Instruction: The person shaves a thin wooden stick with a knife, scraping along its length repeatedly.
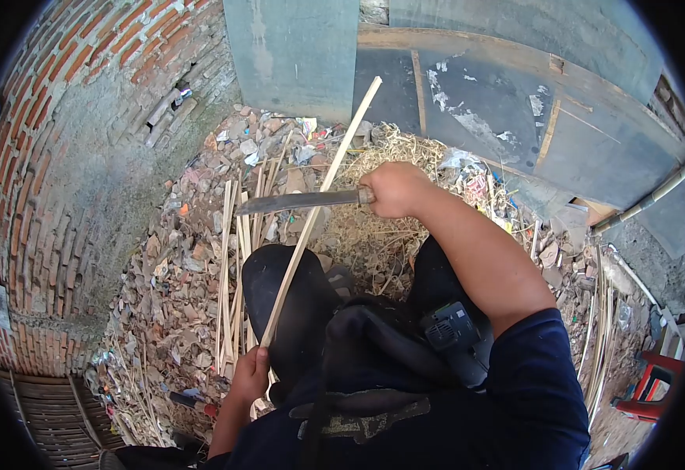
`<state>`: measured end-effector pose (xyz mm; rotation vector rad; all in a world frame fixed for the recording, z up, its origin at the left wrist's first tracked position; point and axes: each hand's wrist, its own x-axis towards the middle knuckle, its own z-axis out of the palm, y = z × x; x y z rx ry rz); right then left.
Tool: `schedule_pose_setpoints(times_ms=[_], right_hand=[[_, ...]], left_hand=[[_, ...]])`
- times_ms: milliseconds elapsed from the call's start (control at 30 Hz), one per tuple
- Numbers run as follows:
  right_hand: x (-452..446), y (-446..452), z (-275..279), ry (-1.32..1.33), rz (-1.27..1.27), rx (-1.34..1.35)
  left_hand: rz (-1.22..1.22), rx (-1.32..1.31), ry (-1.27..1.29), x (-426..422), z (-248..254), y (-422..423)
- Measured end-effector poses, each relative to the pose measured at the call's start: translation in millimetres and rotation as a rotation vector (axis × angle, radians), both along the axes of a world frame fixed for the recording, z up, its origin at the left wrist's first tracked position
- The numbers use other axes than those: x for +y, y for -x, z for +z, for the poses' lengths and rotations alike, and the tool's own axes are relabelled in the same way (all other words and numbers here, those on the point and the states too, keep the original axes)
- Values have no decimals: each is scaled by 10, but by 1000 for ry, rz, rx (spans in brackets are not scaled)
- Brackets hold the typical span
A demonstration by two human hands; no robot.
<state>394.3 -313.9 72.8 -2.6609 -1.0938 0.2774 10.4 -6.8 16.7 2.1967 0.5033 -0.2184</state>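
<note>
My right hand (395, 189) is closed around the handle of a machete (299, 201), whose long dark blade points left and crosses over a pale strip of split bamboo or wood (330, 182). Whether the blade touches the strip I cannot tell. Down at the lower left, my left hand (250, 374) grips the near end of that strip. It slants up and away past my left knee (283, 278), its far end in front of the grey panel. Beside that knee, several similar pale strips (227, 266) lie on the rubble.
Broken brick and litter (178, 274) cover the ground, with dry shavings (381, 227) ahead of me. A brick wall (37, 196) rises on the left and grey panels (291, 55) stand in front. More strips (602, 329) and a red object (646, 388) lie to the right.
</note>
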Motion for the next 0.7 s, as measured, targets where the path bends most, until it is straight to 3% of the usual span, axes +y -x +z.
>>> schedule_pose_setpoints(times_ms=[133,233,300,567,700], right_hand=[[132,235,149,103,130,-43],[2,-144,-11,-63,-133,75],[-190,-478,-235,-176,-329,2],[-177,-227,-98,-52,-123,88],[-91,6,25,-29,52,-2]], left_hand=[[-56,-100,-160,-91,60,-54],[-52,-67,-275,-149,109,-75],[-64,-94,-305,-147,124,-87],[-89,-46,-127,-5,134,-111],[-96,-84,-209,-14,111,-134]])
